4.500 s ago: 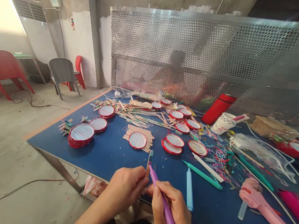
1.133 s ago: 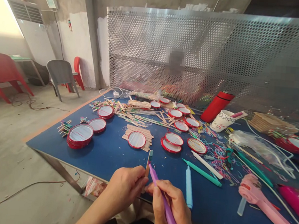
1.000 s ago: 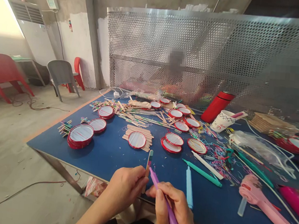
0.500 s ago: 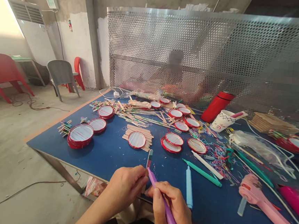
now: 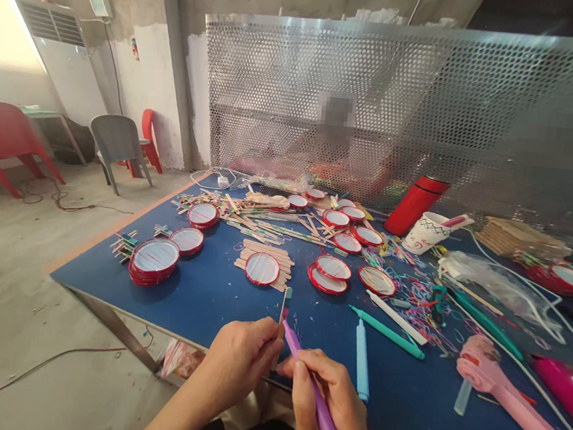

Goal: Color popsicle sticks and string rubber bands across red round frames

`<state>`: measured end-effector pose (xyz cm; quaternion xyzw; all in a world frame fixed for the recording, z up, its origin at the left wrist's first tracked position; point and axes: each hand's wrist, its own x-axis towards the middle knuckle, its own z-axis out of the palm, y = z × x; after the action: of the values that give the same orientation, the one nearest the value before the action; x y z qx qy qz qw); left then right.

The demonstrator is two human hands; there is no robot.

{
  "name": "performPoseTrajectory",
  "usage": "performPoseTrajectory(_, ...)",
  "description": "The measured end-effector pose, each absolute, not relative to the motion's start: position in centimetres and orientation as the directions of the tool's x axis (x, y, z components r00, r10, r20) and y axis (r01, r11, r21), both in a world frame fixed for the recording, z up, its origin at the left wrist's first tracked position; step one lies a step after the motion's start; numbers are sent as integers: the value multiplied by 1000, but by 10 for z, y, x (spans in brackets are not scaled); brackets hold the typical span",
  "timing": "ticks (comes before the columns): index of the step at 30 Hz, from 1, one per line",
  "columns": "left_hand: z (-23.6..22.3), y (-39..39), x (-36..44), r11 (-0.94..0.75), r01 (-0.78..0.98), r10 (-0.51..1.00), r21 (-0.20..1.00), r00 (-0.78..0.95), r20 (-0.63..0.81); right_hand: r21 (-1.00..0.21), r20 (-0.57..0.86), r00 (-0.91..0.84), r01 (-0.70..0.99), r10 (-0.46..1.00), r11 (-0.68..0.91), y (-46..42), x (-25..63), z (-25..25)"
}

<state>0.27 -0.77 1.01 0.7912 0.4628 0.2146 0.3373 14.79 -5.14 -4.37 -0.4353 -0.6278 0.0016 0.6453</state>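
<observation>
My left hand [image 5: 236, 364] pinches a thin wooden craft stick [image 5: 285, 308] upright, its coloured tip showing above my fingers. My right hand [image 5: 329, 396] grips a purple pen [image 5: 312, 391], whose tip rests against the stick's lower part. Near my right hand lies a light blue pen [image 5: 362, 362]. Beyond my hands, on the blue-topped work table [image 5: 199, 294], are several red-rimmed round discs strung with coloured threads, including a stack [image 5: 154, 260]. Craft sticks [image 5: 263, 246] lie under and around them, beside a tangle of coloured rubber bands [image 5: 422, 304].
A perforated metal screen [image 5: 377, 96] stands behind the table, with a blurred person beyond it. A red flask [image 5: 415, 206], a paper cup [image 5: 424, 234], a plastic bag [image 5: 481, 279] and a pink tool [image 5: 496, 394] sit at the right. The table's left edge drops to a concrete floor.
The purple pen's tip shifts slightly against the stick, and my right hand moves a little with it. The view has shifted slightly since the oldest frame. My left hand keeps hold of the stick.
</observation>
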Motion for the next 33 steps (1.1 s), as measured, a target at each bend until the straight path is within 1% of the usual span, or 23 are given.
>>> performPoseTrajectory(2, 10, -8, 2, -350, 593, 878, 726, 478, 33, -567, 814, 259, 548, 520, 615, -51, 147, -44)
performPoseTrajectory(4, 9, -8, 2, -354, 588, 878, 727, 476, 42, -612, 786, 322, 523, 528, 593, -52, 144, -44)
performPoseTrajectory(6, 9, -8, 2, -361, 578, 876, 732, 479, 54, -640, 762, 315, 503, 566, 581, -54, 142, -44)
performPoseTrajectory(8, 10, -9, 2, -369, 573, 874, 731, 481, 64, -643, 755, 285, 500, 591, 580, -54, 142, -45)
performPoseTrajectory(13, 9, -9, 2, -369, 581, 879, 726, 473, 68, -638, 761, 307, 511, 572, 575, -54, 145, -46)
performPoseTrajectory(17, 9, -8, 2, -356, 568, 876, 742, 480, 53, -652, 748, 295, 496, 595, 573, -55, 143, -47)
performPoseTrajectory(20, 10, -8, 2, -351, 566, 874, 746, 484, 44, -635, 760, 278, 514, 587, 577, -56, 142, -47)
performPoseTrajectory(25, 9, -9, 2, -341, 581, 881, 739, 473, 35, -638, 759, 309, 526, 573, 562, -54, 146, -46)
performPoseTrajectory(27, 9, -9, 2, -344, 575, 880, 742, 474, 41, -588, 797, 245, 527, 552, 614, -53, 148, -46)
performPoseTrajectory(29, 9, -9, 2, -348, 566, 878, 747, 476, 49, -552, 816, 193, 544, 545, 633, -53, 149, -46)
performPoseTrajectory(30, 9, -9, 2, -350, 564, 879, 748, 474, 54, -560, 809, 197, 547, 554, 623, -53, 148, -46)
performPoseTrajectory(33, 9, -8, 2, -353, 566, 879, 745, 473, 57, -636, 762, 299, 512, 574, 578, -54, 146, -46)
